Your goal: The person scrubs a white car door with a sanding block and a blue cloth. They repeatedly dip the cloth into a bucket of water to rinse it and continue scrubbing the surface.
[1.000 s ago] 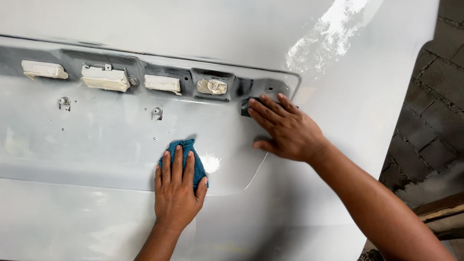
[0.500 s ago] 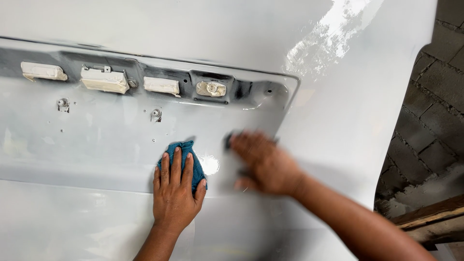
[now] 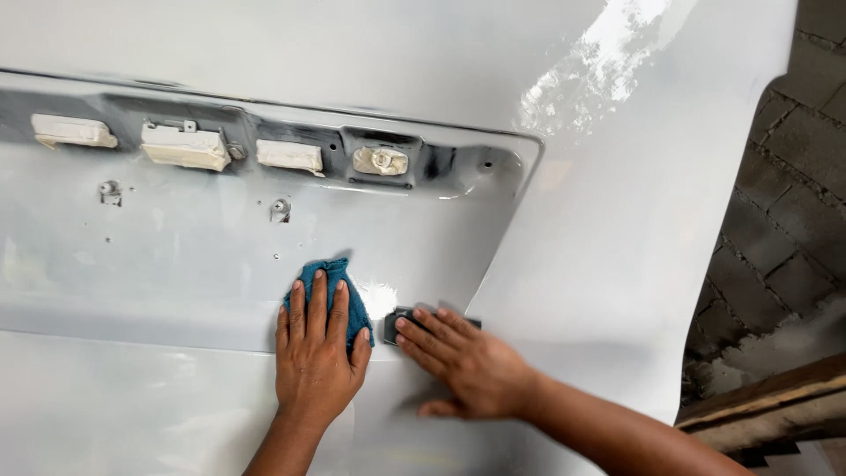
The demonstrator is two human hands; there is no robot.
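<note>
Panel, white-painted car body part [image 3: 220, 256], glossy, fills the frame from the left edge to the right of centre; its recessed strip with pale fittings [image 3: 187, 146] runs across the upper left.

Blue cloth [image 3: 333, 280]: lower centre, lying on the panel, pinned flat under the left hand [image 3: 317, 353], whose fingers are spread and extended. Position unchanged from a second ago.

Dark grey block [image 3: 398, 319]: just right of the cloth, flat on the panel, covered by the fingers of the right hand [image 3: 463, 361], palm down, fingers together. A second ago this hand rested at the right end of the recessed strip, upper centre; it now sits low, beside the left hand, the two nearly touching.

Judgement: work has shifted from the recess to the flat lower face, where block and cloth meet at a bright wet patch [image 3: 381, 298].

Paved ground [image 3: 784, 220]: right edge.
</note>
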